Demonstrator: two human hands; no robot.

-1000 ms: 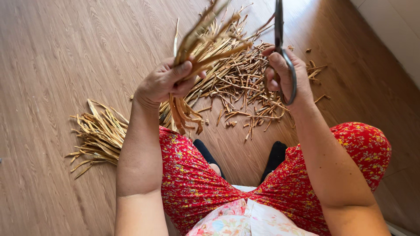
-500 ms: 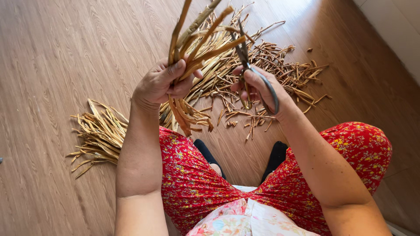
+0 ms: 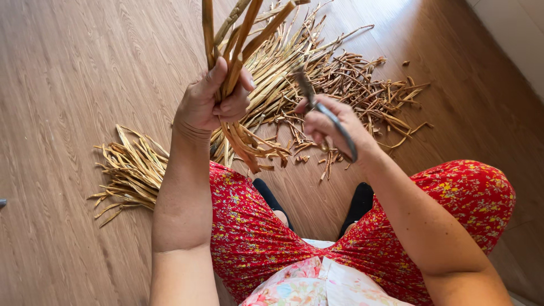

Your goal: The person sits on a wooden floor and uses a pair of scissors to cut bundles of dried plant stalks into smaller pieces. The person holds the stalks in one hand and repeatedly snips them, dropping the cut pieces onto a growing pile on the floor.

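Observation:
My left hand (image 3: pixel 211 105) grips a bundle of long dried plant strips (image 3: pixel 241 34) held upright, their lower ends hanging below my fist over my left knee. My right hand (image 3: pixel 334 127) holds a pair of dark metal scissors (image 3: pixel 326 110), blades pointing up toward the bundle, a short way to its right. Whether the blades touch the strips I cannot tell.
A wide heap of tan strips and brown cut pieces (image 3: pixel 351 85) spreads over the wooden floor (image 3: pixel 68 68) ahead. A smaller pile of pale strips (image 3: pixel 130 170) lies at my left. My legs in a red flowered garment (image 3: pixel 453 187) and dark socks (image 3: pixel 357 204) frame the near floor.
My right hand came down with the scissors from high at the right to beside the bundle. The left hand raised the bundle more upright.

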